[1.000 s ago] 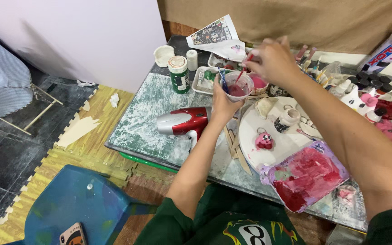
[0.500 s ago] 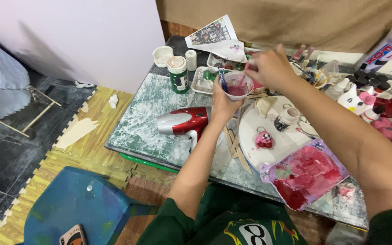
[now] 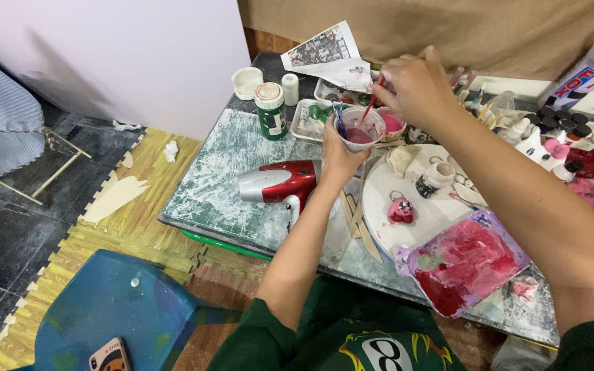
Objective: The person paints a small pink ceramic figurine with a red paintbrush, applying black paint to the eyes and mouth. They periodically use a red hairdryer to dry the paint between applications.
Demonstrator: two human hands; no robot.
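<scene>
My left hand (image 3: 339,152) grips a clear plastic cup (image 3: 360,129) of pinkish-red water, held above the paint-smeared table (image 3: 228,172). My right hand (image 3: 412,86) pinches a thin red-handled brush (image 3: 372,103) whose tip dips into that cup. A blue brush (image 3: 338,117) also stands in the cup. A red and silver hair dryer (image 3: 280,184) lies on the table just left of my left wrist. A pink cup (image 3: 393,124) sits right behind the held cup.
A white round board (image 3: 421,220) carries small clay figures, one of them pink (image 3: 401,209). A palette smeared with red paint (image 3: 465,261) lies at the front right. A green paint jar (image 3: 270,110), tubs and figurines crowd the back. A blue chair (image 3: 104,309) stands at the lower left.
My right hand has shifted slightly while working the brush in the cup. My left hand keeps the cup in the same place.
</scene>
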